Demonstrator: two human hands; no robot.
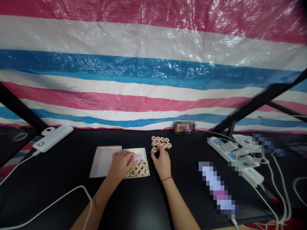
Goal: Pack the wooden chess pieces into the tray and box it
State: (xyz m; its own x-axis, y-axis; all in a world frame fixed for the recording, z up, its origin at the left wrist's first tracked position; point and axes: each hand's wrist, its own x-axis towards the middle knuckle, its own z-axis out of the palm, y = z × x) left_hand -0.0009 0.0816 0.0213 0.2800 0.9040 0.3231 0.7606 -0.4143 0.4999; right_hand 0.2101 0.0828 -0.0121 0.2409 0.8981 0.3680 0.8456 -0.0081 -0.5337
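Right grip point(162, 161): thumb and index finger closed about the sides of one round piece point(154, 149), dark mark facing up; whether the piece rests on the counter point(129, 207) or is lifted cannot be told. Item held at the fingertips, on the grip's left far side.

Red-marked pieces point(159, 144): two rows, four visible in each, just beyond the right grip, near the held piece, faces up.

Left grip point(122, 159): fingers curled over the box; fingertips partly hidden, so whether they hold anything cannot be told.

Box point(141, 150): white inside, one, to the left of the right grip and partly beneath the left grip.

Black-marked pieces point(139, 172): set in the box's near part, faces up, to the right of and just nearer than the left grip's fingers; some hidden by that hand.

Lid point(100, 159): pale inside, one, open, to the left of the left grip.

Cord point(167, 179): red, one, around the wrist below the right grip.

Power strip point(222, 149): white, well to the right of the right grip.
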